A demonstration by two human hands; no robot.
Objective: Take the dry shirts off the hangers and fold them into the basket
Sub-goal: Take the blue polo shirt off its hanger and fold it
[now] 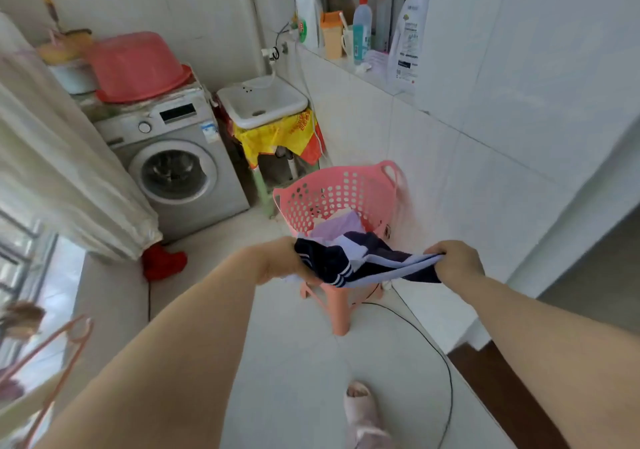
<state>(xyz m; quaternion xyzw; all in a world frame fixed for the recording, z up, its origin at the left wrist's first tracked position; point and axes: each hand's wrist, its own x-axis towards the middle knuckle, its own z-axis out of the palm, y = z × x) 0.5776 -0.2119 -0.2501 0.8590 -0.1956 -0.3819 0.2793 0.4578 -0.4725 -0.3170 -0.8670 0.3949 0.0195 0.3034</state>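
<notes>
Gripping the two ends of a navy-and-pale-lavender shirt with white stripes on its cuff (360, 265), both hands are holding the bunched cloth stretched between them. The left hand (282, 261) is closing its fingers (304, 270) tight on the striped end, with loose fabric spilling under the palm. The right hand (457, 263) is clenching in a fist on the opposite end, its fingers (437, 251) curled together over a twisted pale edge. The shirt is sagging slightly between the two grips, folded over itself in a rough band.

Just beyond the fingers, behind the held cloth, a pink perforated plastic laundry basket (346, 195) is standing with a lilac folded garment (337, 228) already lying inside it, and something cream-coloured is showing behind that. Below the fingers, a pink plastic stool (339, 310) is carrying the basket, and a thin black cable (446, 372) is running across the pale tiled floor (294, 362) beside it. Nearer the person than the hands, a foot in a pale pink slipper (362, 410) is resting on the tiles.

Farther out past the left hand, a grey front-loading washing machine (173, 157) is standing with an upturned pink plastic basin (138, 67) on top, and a small white ceramic sink (261, 102) is sitting beside it. Far to the left of the left hand, a pink plastic hanger (65, 341) is showing at the edge of view. Beyond the right hand, bottles are lining a tiled ledge, among them a large white detergent bottle with an orange cap (410, 32).
</notes>
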